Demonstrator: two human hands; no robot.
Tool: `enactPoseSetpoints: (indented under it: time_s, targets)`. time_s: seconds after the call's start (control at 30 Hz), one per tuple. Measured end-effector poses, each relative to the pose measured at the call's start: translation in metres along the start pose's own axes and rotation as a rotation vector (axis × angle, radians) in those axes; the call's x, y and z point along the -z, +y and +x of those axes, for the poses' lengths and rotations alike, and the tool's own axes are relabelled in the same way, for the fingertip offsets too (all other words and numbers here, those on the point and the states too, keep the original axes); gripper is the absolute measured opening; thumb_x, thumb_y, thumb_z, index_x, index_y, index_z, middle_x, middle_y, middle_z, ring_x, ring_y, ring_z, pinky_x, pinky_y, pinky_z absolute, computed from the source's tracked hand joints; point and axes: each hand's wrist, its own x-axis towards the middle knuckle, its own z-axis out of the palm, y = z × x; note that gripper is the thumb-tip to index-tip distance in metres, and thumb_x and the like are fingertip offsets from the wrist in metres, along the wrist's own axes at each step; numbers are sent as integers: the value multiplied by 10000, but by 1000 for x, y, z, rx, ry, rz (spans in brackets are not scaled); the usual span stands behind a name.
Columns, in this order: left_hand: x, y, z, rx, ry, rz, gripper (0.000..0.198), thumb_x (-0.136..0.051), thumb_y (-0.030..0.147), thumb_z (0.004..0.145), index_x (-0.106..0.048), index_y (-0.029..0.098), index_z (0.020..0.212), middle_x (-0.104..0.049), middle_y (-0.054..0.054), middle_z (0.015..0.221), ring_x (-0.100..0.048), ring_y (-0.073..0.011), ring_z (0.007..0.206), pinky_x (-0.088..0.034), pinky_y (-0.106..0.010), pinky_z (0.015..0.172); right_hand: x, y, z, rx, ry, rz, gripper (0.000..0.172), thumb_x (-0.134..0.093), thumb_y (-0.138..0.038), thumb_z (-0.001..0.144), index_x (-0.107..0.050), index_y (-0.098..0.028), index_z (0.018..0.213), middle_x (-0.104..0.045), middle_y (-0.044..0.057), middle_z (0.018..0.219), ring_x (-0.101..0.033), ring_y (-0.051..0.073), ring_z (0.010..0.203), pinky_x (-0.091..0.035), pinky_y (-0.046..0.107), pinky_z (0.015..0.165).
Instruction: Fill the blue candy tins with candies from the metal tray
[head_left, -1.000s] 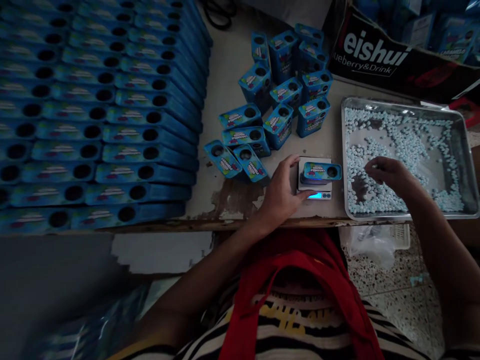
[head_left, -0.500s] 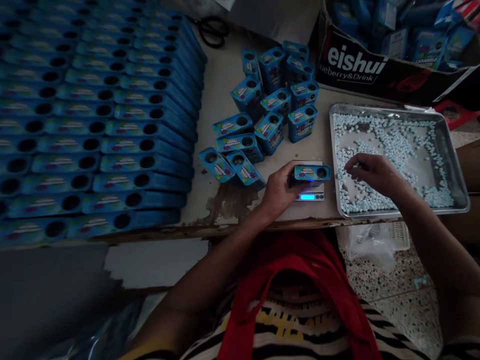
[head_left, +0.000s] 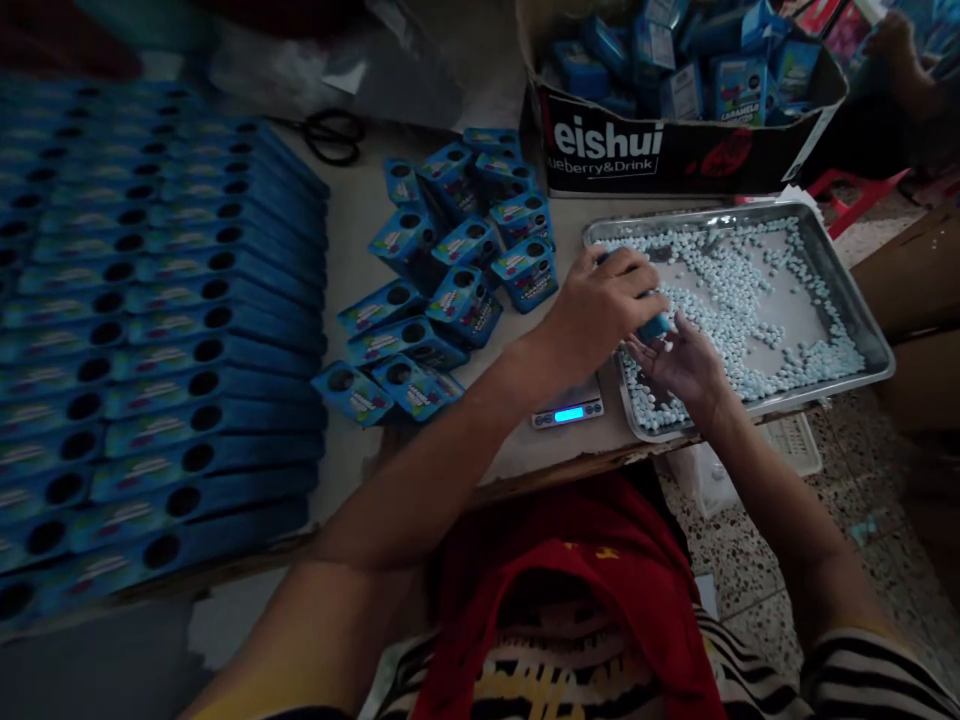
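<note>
Tabletop (head_left: 346, 235) — blue box (head_left: 655, 327) between hands (head_left: 604, 300)

Black looped handles (head_left: 332, 137) lay far left. Red object (head_left: 855, 203) sat far right, brown cartons (head_left: 919, 275) nearer. Near right, low: plastic bag (head_left: 706, 482) lay by white basket (head_left: 805, 445), speckled floor (head_left: 742, 556).

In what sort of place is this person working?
Probably a packing workshop: blue cartons are lined up in rows on a worktable, with a digital scale and a metal tray of small pale-blue pieces nearby.
</note>
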Motion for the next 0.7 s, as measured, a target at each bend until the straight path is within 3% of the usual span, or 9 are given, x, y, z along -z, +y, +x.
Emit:
enactPoseSetpoints:
  time_s: [0.13,0.27,0.43,0.6,0.7]
  targets:
    - [-8,-12,-3,42,21,21,245,-607,190,1072,-805,287,1178,-778,-85,1281,-602,-317,1394,-448,-560,1215,2,2,3,-72,25,114,248,-497,-433,1122,-633,-232,1076,-761,74,891,-755,208,831,-707,331,788]
    - [-16,-11,-11,74,70,16,243,-587,250,1100,-806,286,1199,-770,-69,1305,-598,-303,1399,-427,-546,1238,5,3,6,-75,-29,129,166,-548,-382,1102,-634,-244,1072,-765,36,837,-741,195,772,-698,312,747]
    - [-30,-9,-17,58,48,-1,289,-561,217,1108,-835,306,1136,-794,-49,1276,-631,-283,1342,-411,-531,1224,5,4,9,-66,-24,126,166,-507,-335,1106,-630,-236,1056,-739,10,766,-710,184,713,-675,303,685]
    - [-24,-5,-24,152,90,-16,283,-577,260,1100,-835,352,1169,-800,-50,1255,-609,-315,1346,-406,-579,1205,6,5,8,-53,-64,69,184,-597,-430,1088,-616,-254,1039,-725,-11,779,-698,176,705,-664,293,691]
    - [-21,-3,-23,185,108,-44,241,-621,269,1077,-842,344,1138,-801,-54,1224,-617,-328,1317,-415,-584,1188,4,4,4,-78,-17,89,235,-528,-442,1115,-628,-240,1050,-739,19,787,-707,194,720,-677,316,705]
